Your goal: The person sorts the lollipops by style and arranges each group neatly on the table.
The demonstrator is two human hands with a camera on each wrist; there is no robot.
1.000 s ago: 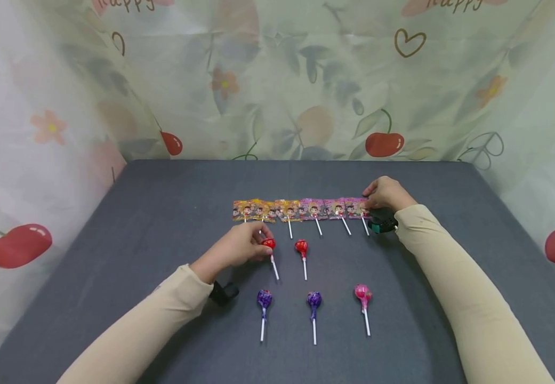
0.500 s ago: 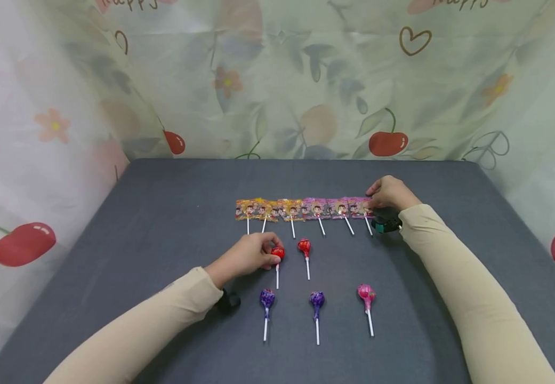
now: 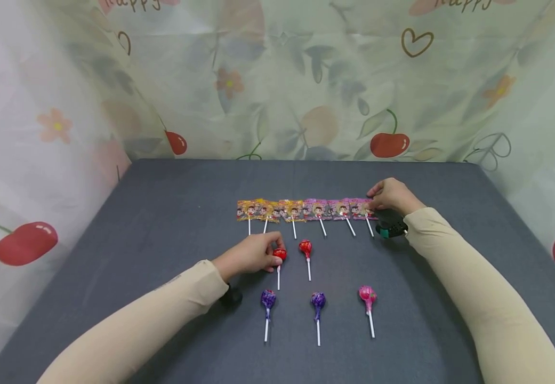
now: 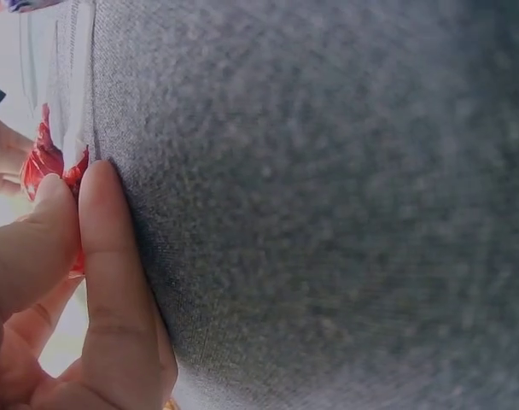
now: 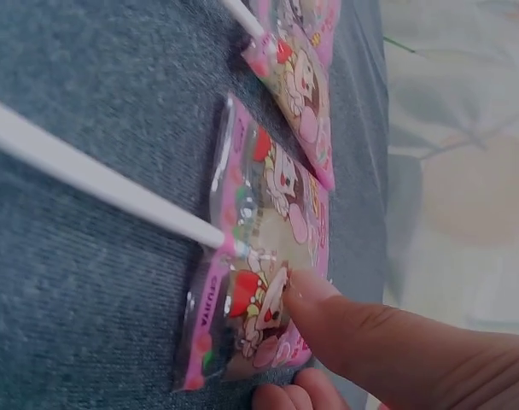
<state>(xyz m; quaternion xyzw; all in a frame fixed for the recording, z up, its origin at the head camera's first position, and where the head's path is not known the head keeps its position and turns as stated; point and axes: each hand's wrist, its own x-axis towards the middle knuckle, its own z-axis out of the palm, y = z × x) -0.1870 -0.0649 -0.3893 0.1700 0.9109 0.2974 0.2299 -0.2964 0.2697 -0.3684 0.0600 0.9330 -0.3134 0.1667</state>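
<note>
"Left hand [image 3: 250,256]?"
"Thumb and fingers pinch the red lollipop [image 3: 280,254], left of its twin [image 3: 305,248]. Placing it, I'd judge; next calls for gentle release."
"Right hand [image 3: 394,196]?"
"Thumb on the rightmost far packet [image 3: 360,207]; can't tell whether fingers grip."

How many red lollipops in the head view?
2. One red lollipop is pinched in the left hand; the other red lollipop lies just right of it on the gray tabletop.

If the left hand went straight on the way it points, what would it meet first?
Probably the loose red lollipop, just beyond the pinched red lollipop in the left hand, though the hand's height is unclear.
</note>
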